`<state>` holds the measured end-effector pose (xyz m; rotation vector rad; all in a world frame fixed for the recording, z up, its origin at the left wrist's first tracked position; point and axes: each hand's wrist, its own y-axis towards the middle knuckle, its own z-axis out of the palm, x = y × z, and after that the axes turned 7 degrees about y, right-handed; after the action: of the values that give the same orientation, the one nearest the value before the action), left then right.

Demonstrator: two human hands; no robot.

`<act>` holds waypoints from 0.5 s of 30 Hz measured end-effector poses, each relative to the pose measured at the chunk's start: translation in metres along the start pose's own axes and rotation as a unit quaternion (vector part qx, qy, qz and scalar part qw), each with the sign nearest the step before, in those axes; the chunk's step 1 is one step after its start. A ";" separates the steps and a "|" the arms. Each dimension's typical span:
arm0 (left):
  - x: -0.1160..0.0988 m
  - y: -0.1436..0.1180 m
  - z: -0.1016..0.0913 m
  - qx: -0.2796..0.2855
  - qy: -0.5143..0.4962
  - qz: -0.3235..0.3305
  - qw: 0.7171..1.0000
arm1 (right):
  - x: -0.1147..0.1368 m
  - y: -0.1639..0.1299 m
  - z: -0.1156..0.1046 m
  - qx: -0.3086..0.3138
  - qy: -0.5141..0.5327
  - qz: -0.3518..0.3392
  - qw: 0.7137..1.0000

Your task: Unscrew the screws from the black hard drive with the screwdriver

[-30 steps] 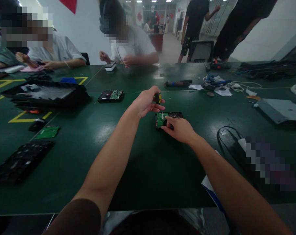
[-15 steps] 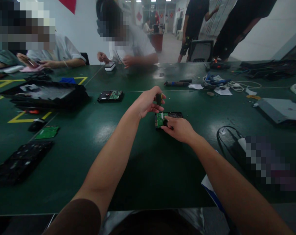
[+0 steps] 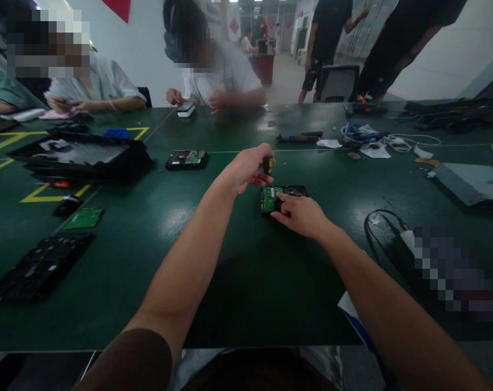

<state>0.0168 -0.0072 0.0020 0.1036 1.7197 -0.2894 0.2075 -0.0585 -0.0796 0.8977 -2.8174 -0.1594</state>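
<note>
A black hard drive (image 3: pixel 289 191) with a green circuit board facing up lies on the dark green table (image 3: pixel 238 260). My right hand (image 3: pixel 301 214) rests on its near edge and holds it down. Just above the drive, my left hand (image 3: pixel 246 169) is closed around the black and yellow handle of a small screwdriver (image 3: pixel 267 163), which stands upright with its tip on the board.
A second hard drive (image 3: pixel 187 158) lies to the left, beyond it a black tray (image 3: pixel 79 157). A loose green board (image 3: pixel 83 218) and a black panel (image 3: pixel 38 266) sit near left. Cables (image 3: pixel 382 233), tools and a grey plate (image 3: pixel 470 182) lie right. People sit and stand across the table.
My left hand has turned slightly on the screwdriver handle above the drive. My right hand stays pressed on the drive. The view has shifted a little.
</note>
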 end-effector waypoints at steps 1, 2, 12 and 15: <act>0.000 0.000 -0.001 -0.006 0.012 0.005 1.000 | 0.000 0.000 0.000 0.002 -0.002 0.001 1.000; 0.000 0.000 -0.001 -0.011 0.023 0.011 1.000 | 0.001 0.000 0.000 0.003 -0.004 0.003 1.000; -0.001 -0.001 0.002 -0.022 0.026 0.025 0.999 | 0.001 0.000 0.002 -0.009 0.022 0.014 1.000; -0.001 0.000 0.002 -0.019 0.021 0.025 0.999 | 0.000 0.000 0.003 -0.009 0.024 0.012 1.000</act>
<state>0.0188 -0.0079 0.0023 0.1259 1.7597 -0.2188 0.2066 -0.0583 -0.0824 0.8507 -2.7763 -0.1568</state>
